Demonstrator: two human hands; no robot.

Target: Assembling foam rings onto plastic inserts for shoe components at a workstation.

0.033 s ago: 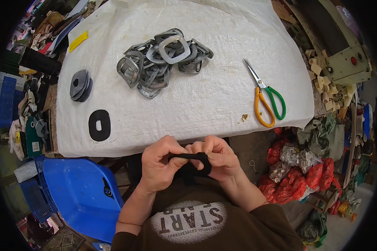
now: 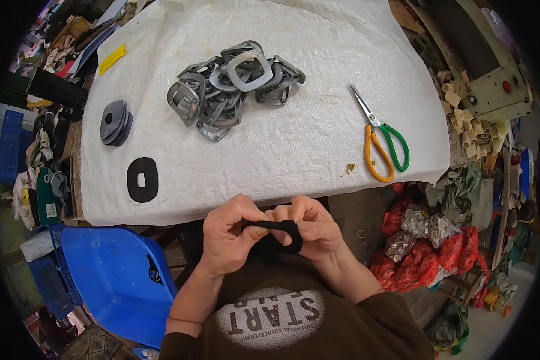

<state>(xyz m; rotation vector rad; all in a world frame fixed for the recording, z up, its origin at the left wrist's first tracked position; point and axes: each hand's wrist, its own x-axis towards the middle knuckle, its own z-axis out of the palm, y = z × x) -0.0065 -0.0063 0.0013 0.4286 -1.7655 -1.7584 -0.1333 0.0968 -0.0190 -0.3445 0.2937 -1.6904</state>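
Both hands are together in front of my shirt, just below the table's near edge. My left hand [image 2: 231, 233] pinches one end of a bent black soft piece [image 2: 276, 226] between thumb and fingers. On the opposite end, my right hand [image 2: 319, 230] is closed, thumb against fingertips. Part of the piece hangs under the right fingers, dark against the brown shirt, so its full shape is hidden. A flat black oval ring [image 2: 152, 180] lies at the table's near left. Behind it sits a small stack of dark grey oval pieces [image 2: 114, 123].
Grey frame-shaped buckles [image 2: 216, 111] are heaped mid-table on a white woven sheet [image 2: 282, 150]. Scissors [image 2: 372, 120] with orange and green handles lie right; a yellow strip [image 2: 112, 59] lies far left. A blue tub [image 2: 114, 270] stands lower left, red plastic bags [image 2: 417, 264] lower right.
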